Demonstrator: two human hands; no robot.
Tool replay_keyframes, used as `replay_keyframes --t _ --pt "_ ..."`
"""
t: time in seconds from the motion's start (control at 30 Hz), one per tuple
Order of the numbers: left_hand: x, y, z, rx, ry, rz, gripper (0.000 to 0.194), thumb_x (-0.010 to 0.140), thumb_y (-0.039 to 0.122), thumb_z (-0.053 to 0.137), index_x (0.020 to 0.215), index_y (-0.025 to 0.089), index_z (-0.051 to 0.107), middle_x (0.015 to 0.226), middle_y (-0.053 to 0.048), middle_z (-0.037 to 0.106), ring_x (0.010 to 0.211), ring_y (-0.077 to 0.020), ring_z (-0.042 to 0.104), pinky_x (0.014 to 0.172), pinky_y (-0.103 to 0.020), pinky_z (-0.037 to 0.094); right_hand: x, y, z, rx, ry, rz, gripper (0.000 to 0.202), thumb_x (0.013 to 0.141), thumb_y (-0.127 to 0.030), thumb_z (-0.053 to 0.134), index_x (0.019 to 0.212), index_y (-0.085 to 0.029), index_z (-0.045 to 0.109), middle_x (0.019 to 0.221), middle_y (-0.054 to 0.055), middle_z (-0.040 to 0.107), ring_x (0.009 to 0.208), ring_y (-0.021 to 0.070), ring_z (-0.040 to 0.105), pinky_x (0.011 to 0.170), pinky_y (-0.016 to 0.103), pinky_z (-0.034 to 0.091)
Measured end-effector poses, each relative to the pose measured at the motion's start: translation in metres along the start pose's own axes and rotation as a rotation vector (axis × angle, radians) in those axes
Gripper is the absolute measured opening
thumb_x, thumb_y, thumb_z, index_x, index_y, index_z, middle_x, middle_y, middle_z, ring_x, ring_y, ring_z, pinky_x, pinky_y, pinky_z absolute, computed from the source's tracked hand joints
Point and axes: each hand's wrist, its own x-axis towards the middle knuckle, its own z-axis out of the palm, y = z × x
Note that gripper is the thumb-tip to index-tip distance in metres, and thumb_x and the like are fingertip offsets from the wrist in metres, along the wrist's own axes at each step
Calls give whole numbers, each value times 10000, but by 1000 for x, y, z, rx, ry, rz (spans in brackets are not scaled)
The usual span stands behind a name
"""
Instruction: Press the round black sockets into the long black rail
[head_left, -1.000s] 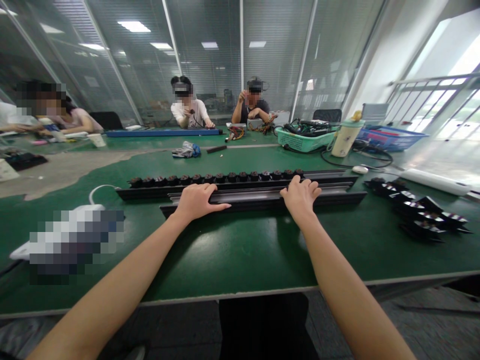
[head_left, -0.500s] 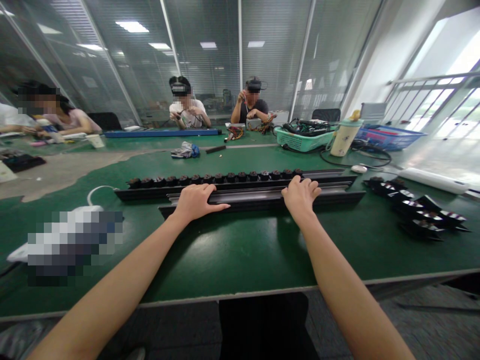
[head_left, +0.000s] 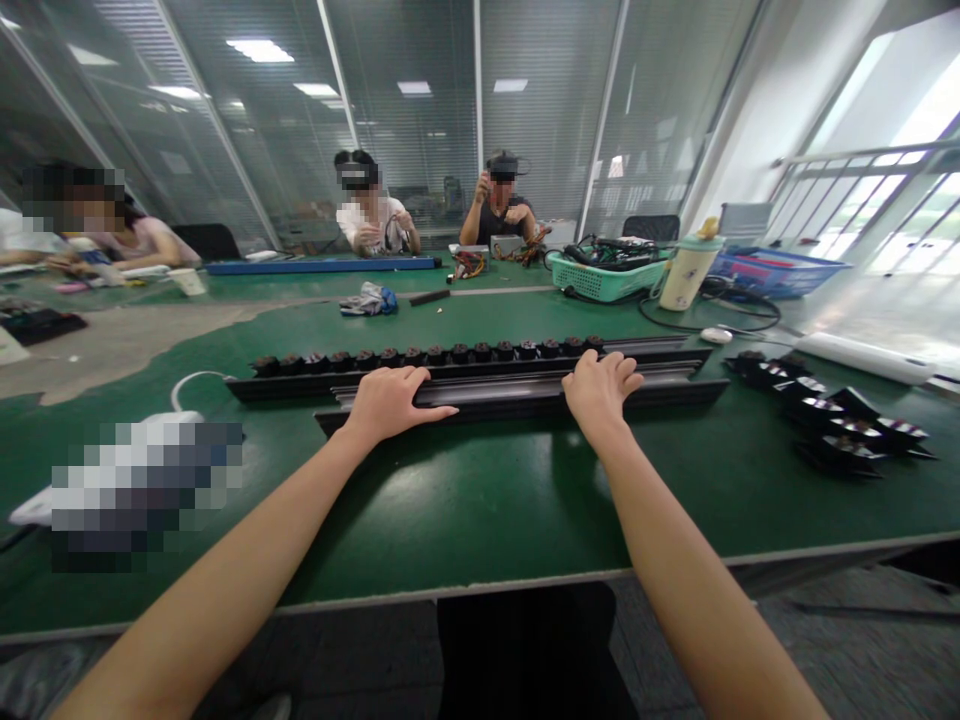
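Observation:
A long black channel-shaped rail [head_left: 504,407] with a shiny groove lies crosswise on the green table in front of me. Over its left part rests my left hand [head_left: 384,403], fingers toward the far edge and thumb stretched along the near side. My right hand [head_left: 600,390] grips the right part, its fingers curled over the far edge. Just behind lies a second black rail [head_left: 300,387], bearing a row of small round black pieces [head_left: 412,356]. My fingertips are partly hidden by the hands and the rail.
Several black angular parts [head_left: 844,430] lie at the right. A white device [head_left: 135,455] with a cable, partly pixelated, sits left. Farther back are a green basket [head_left: 604,280], a cream tumbler [head_left: 686,275], a blue basket [head_left: 799,275], grey-blue gloves [head_left: 369,299] and several people working.
Both hands stay in the same place on the rail. The view has shifted very slightly. Across the table, the co-workers' hands have moved a little.

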Motion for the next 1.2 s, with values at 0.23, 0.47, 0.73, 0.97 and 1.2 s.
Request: replay_keyframes --t 0.23,0.47,0.73,0.97,1.2 --pt "0 1 0 9 2 -12 864 838 984 452 1141 239 769 1093 -131 803 957 -348 736 862 -443 505 1 1 4 2 17 3 319 988 -202 515 1258 -96 648 1346 263 524 1303 388 417 1021 503 339" --pt "0 0 1 15 6 -12 858 839 983 450 1133 245 772 1090 -129 804 955 -348 734 857 -442 503 4 4 4 11 31 42 330 984 -164 475 1247 -86 659 1345 267 522 1295 386 417 1016 499 334" --pt "-1 -1 2 12 -5 -1 917 849 997 408 1155 210 767 1108 -148 801 960 -367 735 866 -466 512 4 2 1 14 -2 55 349 1017 -148 433 1278 -80 655 1382 272 509 1326 383 414 1049 494 329" --pt "0 0 1 2 -11 1 936 853 997 402 1164 193 767 1123 -153 802 969 -368 738 874 -461 508 4 3 -1 22 1 76 370 1027 -133 413 1299 -73 656 1404 287 505 1334 390 415 1053 495 330" --pt "-1 1 -1 -4 -11 -11 881 853 973 452 1143 202 765 1110 -146 801 983 -362 738 880 -453 506 8 7 2 27 18 103 376 1015 -134 420 1297 -72 662 1397 284 509 1336 389 400 1054 503 323"
